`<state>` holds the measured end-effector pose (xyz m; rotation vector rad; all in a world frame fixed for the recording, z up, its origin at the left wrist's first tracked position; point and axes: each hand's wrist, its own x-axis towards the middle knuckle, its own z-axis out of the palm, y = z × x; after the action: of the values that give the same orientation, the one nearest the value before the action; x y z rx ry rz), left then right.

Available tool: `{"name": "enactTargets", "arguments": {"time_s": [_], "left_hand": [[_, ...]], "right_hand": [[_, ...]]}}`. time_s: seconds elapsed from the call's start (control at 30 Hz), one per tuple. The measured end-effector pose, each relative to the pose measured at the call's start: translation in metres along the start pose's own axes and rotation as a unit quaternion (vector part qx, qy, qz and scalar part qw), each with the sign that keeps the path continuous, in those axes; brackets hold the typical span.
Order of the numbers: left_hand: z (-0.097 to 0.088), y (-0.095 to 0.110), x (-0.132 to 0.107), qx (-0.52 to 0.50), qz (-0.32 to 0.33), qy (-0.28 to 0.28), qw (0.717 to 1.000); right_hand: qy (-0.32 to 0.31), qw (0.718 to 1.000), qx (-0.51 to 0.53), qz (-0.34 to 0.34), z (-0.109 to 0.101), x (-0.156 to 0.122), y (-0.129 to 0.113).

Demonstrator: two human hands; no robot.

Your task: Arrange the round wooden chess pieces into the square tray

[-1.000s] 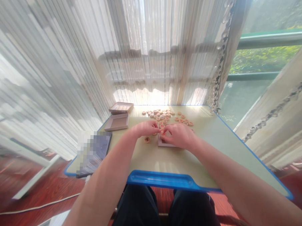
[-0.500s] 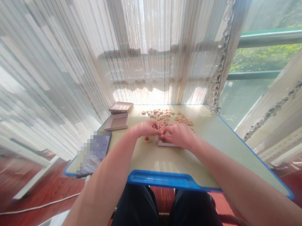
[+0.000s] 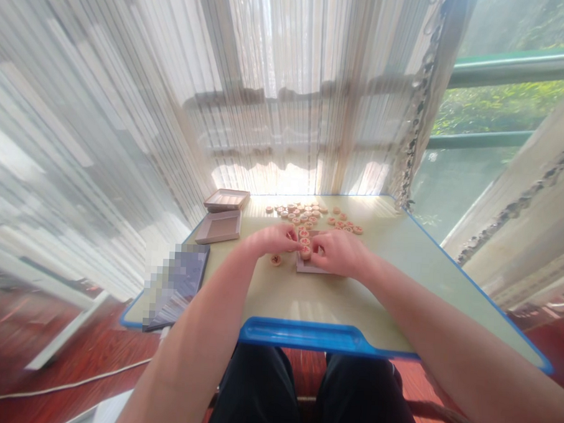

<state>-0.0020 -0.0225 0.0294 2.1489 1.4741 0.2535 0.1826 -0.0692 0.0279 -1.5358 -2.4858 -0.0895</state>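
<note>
My left hand (image 3: 281,238) is at the left side of a shallow cardboard box (image 3: 314,269). Its fingertips are pinched together, and whatever sits between them is too small to make out. A column of round wooden xiangqi pieces (image 3: 305,242) with red characters lies along the box's left wall. Just right of this column, my right hand (image 3: 339,250) hovers over the box with thumb and forefinger parted and curved. It hides much of the box's inside. One xiangqi piece with a dark character (image 3: 275,260) lies on the table below my left hand.
Several loose pieces (image 3: 301,211) are scattered at the back of the table (image 3: 269,292). Cardboard lids or trays (image 3: 219,226) lie back left. A dark flat item (image 3: 182,288), partly pixelated, rests at the left edge. A blue tray rim (image 3: 304,334) borders the front.
My right hand's fingers have drawn slightly right, off the nearest red piece in the column, which now shows its face. My left hand has barely moved.
</note>
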Motion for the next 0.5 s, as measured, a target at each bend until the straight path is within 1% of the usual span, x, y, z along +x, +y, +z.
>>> {"name": "enactTargets", "arguments": {"time_s": [0.27, 0.5], "left_hand": [[0.0012, 0.0, 0.0008, -0.013, -0.005, 0.002, 1.0], [0.0009, 0.001, 0.0008, -0.007, -0.001, 0.003, 1.0]], "right_hand": [[-0.021, 0.999, -0.003, -0.039, 0.0027, 0.0016, 0.0028], [-0.016, 0.999, 0.005, -0.042, 0.0041, 0.0015, 0.0032]]}}
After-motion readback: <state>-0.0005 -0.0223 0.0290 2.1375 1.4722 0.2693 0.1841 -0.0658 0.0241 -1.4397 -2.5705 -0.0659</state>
